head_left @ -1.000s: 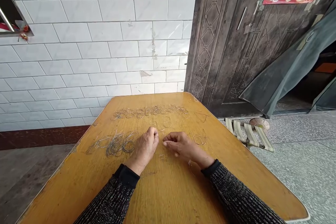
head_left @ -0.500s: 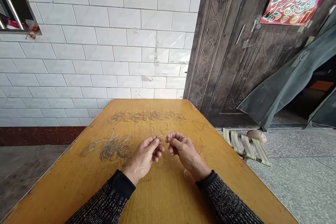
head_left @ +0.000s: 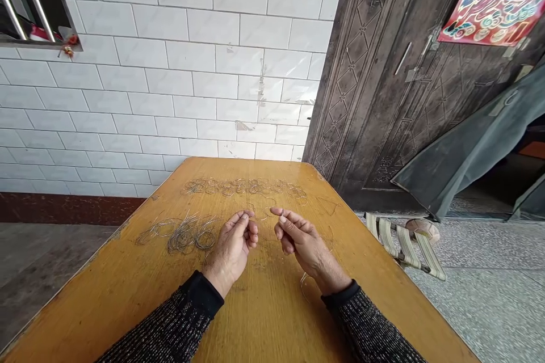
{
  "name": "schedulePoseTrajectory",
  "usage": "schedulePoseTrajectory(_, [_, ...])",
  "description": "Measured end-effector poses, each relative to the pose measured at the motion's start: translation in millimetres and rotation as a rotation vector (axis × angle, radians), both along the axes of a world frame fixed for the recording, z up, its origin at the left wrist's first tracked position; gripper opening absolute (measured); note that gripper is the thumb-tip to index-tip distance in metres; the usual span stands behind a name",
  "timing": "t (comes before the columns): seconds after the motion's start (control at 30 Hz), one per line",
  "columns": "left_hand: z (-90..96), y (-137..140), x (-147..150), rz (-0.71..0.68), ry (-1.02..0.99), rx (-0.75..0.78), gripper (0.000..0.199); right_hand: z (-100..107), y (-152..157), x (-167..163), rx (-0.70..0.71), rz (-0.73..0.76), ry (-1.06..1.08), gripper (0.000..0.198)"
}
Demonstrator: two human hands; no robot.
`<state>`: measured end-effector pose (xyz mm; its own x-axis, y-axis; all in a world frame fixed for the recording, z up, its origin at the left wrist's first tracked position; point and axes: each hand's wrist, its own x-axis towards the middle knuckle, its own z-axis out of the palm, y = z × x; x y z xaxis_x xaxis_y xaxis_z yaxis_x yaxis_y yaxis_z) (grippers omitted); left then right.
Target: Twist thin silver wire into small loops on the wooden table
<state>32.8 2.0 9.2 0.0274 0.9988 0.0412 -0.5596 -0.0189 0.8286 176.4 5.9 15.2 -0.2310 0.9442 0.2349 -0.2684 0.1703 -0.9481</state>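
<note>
Above the middle of the wooden table [head_left: 264, 306], my left hand [head_left: 232, 247] is closed, with thumb and forefinger pinched together. Facing it, my right hand [head_left: 304, 244] pinches a thin wire [head_left: 267, 216] between thumb and forefinger. A gap separates the two hands. The wire is so fine that I cannot follow its whole length, and whether its other end sits in my left fingers is unclear. Left of my left hand lies a loose heap of wire coils [head_left: 185, 233]. Farther back, a row of small wire loops [head_left: 242, 186] stretches across the table.
A white tiled wall [head_left: 196, 57] stands behind the table. To the right are a dark carved door [head_left: 374, 79] and a grey-green curtain [head_left: 464, 153]. A stool with striped straps [head_left: 409, 247] stands on the floor beside the table's right edge.
My hands have drawn apart, the left one shifting left and the right one slightly right. My right forefinger is now more extended. The camera view has turned a little to the left.
</note>
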Motion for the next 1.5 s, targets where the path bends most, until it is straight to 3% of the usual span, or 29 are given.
schedulePoseTrajectory(0.1, [0.7, 0.3, -1.6, 0.021, 0.044, 0.025, 0.021, -1.3, -1.4, 0.3, 0.078, 0.035, -0.208, 0.039])
schedulePoseTrajectory(0.2, [-0.1, 0.1, -1.8, 0.012, 0.11, 0.069, 0.022, -6.4, -0.8, 0.1, 0.165, -0.033, -0.38, 0.041])
schedulePoseTrajectory(0.5, [-2.8, 0.2, 0.2, -0.01, 0.185, 0.116, 0.02, -13.8, 3.6, 0.2, 0.178, -0.22, -0.562, 0.05])
schedulePoseTrajectory(0.67, [-1.3, -0.3, -1.8, 0.0, 0.253, 0.143, 0.022, -14.7, 3.3, 4.0, 0.405, -0.203, -0.828, 0.043])
schedulePoseTrajectory(0.87, [4.9, 1.2, -6.9, 0.018, 0.408, 0.193, 0.024, -10.4, -3.1, 5.4, 0.639, -0.134, -0.947, 0.044])
schedulePoseTrajectory(1.07, [5.9, 5.0, -13.3, -0.058, 0.579, 0.261, 0.028, -9.4, -7.1, 4.6, 0.625, 0.006, -1.006, 0.043])
schedulePoseTrajectory(1.27, [2.8, 4.8, -13.8, -0.12, 0.669, 0.312, 0.032, -9.6, -9.0, 1.6, 0.63, -0.009, -1.046, 0.045])
schedulePoseTrajectory(1.37, [2.7, 3.2, -10.5, -0.111, 0.58, 0.242, 0.035, -12.0, -6.7, 0.9, 0.633, -0.04, -1.028, 0.042])
schedulePoseTrajectory(1.5, [1.8, 1.8, -6.1, -0.034, 0.372, 0.122, 0.035, -15.0, -3.0, 0.6, 0.554, -0.225, -1.017, 0.038])
